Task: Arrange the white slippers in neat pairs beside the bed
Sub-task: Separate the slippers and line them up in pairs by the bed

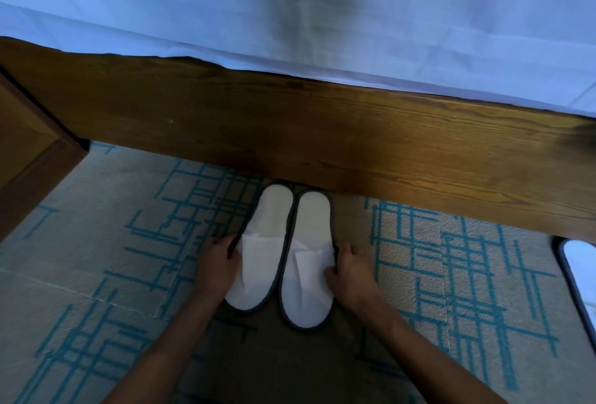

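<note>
Two white slippers with dark edging lie side by side on the carpet, heels against the bed frame and toes towards me. The left slipper (pixel 261 242) leans slightly left; the right slipper (pixel 308 274) lies straight and almost touches it. My left hand (pixel 219 263) grips the outer edge of the left slipper at its strap. My right hand (pixel 350 270) grips the outer edge of the right slipper's strap. Another white slipper (pixel 577 271) shows partly at the right edge of the view.
The wooden bed frame (pixel 322 132) runs across the view just beyond the slippers, with a white sheet (pixel 290 16) hanging over it. A wooden furniture piece (pixel 25 158) stands at the left. Beige carpet with teal line patterns (pixel 451 274) covers the floor.
</note>
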`<state>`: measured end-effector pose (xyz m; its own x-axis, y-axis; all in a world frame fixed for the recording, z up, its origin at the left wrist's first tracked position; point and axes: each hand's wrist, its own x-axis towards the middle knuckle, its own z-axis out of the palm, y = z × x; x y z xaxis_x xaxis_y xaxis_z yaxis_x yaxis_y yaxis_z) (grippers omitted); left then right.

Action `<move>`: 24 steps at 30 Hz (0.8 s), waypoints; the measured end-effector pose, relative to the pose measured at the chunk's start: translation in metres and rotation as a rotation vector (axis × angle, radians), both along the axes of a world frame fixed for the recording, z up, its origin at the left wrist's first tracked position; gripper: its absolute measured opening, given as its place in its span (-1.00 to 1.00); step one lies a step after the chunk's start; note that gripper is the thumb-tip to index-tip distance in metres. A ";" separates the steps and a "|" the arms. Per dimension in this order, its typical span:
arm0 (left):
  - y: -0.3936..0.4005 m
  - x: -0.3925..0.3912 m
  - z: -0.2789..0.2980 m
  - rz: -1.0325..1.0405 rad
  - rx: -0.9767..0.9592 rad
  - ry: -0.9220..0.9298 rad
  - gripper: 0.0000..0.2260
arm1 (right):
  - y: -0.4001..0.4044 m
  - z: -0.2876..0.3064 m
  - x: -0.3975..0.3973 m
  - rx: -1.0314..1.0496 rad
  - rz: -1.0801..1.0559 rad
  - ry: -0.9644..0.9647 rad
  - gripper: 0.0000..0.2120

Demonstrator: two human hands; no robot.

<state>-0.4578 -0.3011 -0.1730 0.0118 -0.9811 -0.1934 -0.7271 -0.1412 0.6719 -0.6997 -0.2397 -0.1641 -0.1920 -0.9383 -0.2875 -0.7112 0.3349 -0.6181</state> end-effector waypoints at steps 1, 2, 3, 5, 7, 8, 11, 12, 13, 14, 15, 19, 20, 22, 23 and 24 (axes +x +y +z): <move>0.000 -0.001 0.002 0.003 -0.015 -0.006 -0.70 | 0.000 0.001 -0.002 -0.002 -0.002 0.001 -0.61; 0.001 -0.002 0.005 0.017 -0.024 -0.015 -0.70 | 0.001 0.003 -0.004 -0.004 -0.002 0.004 -0.62; 0.000 -0.003 0.006 0.027 -0.039 -0.021 -0.71 | 0.002 0.005 -0.007 -0.005 0.001 0.010 -0.65; 0.000 -0.007 0.014 0.023 -0.069 -0.032 -0.72 | 0.006 0.011 -0.016 -0.005 0.011 0.037 -0.75; -0.001 -0.017 0.023 -0.018 -0.090 -0.048 -0.72 | 0.011 0.017 -0.033 -0.001 0.008 0.074 -0.83; -0.001 -0.024 0.028 -0.037 -0.090 -0.055 -0.71 | 0.015 0.022 -0.043 0.004 0.002 0.088 -0.85; -0.001 -0.059 0.041 -0.099 -0.118 -0.070 -0.69 | 0.032 0.033 -0.085 -0.016 -0.015 0.129 -0.84; 0.001 -0.075 0.046 -0.131 -0.123 -0.073 -0.69 | 0.041 0.036 -0.102 -0.017 -0.045 0.143 -0.84; 0.004 -0.093 0.050 -0.171 -0.125 -0.070 -0.69 | 0.052 0.038 -0.121 -0.015 -0.091 0.156 -0.84; 0.007 -0.113 0.054 -0.215 -0.119 -0.067 -0.69 | 0.065 0.040 -0.139 -0.007 -0.145 0.163 -0.83; 0.011 -0.134 0.058 -0.268 -0.118 -0.067 -0.69 | 0.078 0.042 -0.158 0.001 -0.200 0.165 -0.83; 0.035 -0.216 0.061 -0.462 -0.114 -0.066 -0.71 | 0.132 0.046 -0.229 0.016 -0.398 0.158 -0.83; 0.042 -0.236 0.061 -0.504 -0.105 -0.068 -0.72 | 0.145 0.046 -0.246 0.022 -0.434 0.175 -0.83; 0.056 -0.277 0.058 -0.585 -0.078 -0.072 -0.75 | 0.171 0.044 -0.277 0.022 -0.489 0.233 -0.84; 0.064 -0.297 0.056 -0.627 -0.072 -0.068 -0.77 | 0.182 0.041 -0.292 0.020 -0.513 0.262 -0.84; 0.071 -0.318 0.054 -0.671 -0.073 -0.064 -0.78 | 0.192 0.039 -0.306 0.026 -0.534 0.286 -0.84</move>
<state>-0.7754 -0.2299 -0.1194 -0.5952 -0.7902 -0.1458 -0.6800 0.3986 0.6154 -1.0060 -0.0475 -0.1251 -0.7076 -0.6843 -0.1763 -0.5771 0.7036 -0.4146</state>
